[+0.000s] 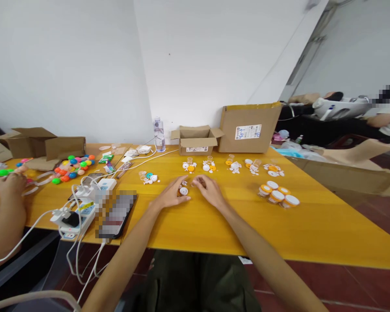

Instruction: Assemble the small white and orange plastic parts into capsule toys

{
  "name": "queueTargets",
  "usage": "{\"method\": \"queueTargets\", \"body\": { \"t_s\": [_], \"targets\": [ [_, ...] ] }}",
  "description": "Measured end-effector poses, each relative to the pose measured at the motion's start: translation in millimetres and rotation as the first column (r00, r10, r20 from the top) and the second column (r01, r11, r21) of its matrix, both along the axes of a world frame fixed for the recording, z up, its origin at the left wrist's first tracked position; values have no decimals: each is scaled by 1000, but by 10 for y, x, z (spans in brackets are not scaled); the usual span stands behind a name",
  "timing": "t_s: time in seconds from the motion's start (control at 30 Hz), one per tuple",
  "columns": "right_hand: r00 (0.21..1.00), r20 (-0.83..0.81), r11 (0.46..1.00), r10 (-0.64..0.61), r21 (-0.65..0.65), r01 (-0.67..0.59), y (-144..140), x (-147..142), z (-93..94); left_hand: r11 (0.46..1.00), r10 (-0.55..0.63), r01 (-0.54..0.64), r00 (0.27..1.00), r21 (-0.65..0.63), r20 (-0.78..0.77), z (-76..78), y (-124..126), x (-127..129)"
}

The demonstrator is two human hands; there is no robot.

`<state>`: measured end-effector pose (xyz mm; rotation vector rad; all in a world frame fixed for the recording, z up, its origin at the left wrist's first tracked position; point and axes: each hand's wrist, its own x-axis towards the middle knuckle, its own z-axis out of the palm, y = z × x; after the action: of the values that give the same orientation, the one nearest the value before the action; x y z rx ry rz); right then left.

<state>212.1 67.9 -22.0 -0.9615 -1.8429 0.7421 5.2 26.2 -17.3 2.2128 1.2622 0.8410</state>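
My left hand [170, 195] rests on the yellow table, thumb and fingers apart, cupped beside a small group of parts. Among these are a round white plastic piece [183, 190] and smaller white bits; part of the group is hidden by the hand. Just right of it, my right hand [208, 188] has its fingers curled together, and what they hold, if anything, is too small to make out. Behind the hands lie similar piles of white parts with orange rings [190, 168] and clear cups [231, 157]. Several assembled round containers with white-and-orange lids [277, 196] stand to the right.
A small open carton [198, 141], a larger cardboard box [250, 130] and a water bottle [159, 134] stand by the wall. Leftward are a phone [117, 216], a power strip [87, 210] with cables, and colourful balls [72, 168]. Another person's hand [11, 184] works at far left.
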Motion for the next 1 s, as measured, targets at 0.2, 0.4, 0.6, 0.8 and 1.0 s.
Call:
{"method": "queueTargets", "body": {
  "t_s": [0.2, 0.4, 0.6, 0.8, 1.0],
  "targets": [
    [977, 212, 994, 8, 108, -32, 1, -5, -18, 998, 1, 5, 996, -59, 94, -27, 24, -82],
    [960, 278, 992, -26, 125, -9, -7, 5, -31, 997, 7, 4, 990, -81, 140, -66, 69, -118],
    [935, 329, 922, -133, 387, -5, -77, -15, -32, 999, 8, 0, 989, -54, 145, -80, 86, -69],
    [851, 522, 859, -65, 463, -219, -198, -38, 52, 999, 36, -33, 988, -23, 152, -89, 117, -74],
    [819, 563, 856, -107, 471, -212, -197, -40, 29, 990, 134, -137, 983, 14, 122, -129, 177, -122]
  ]
}}
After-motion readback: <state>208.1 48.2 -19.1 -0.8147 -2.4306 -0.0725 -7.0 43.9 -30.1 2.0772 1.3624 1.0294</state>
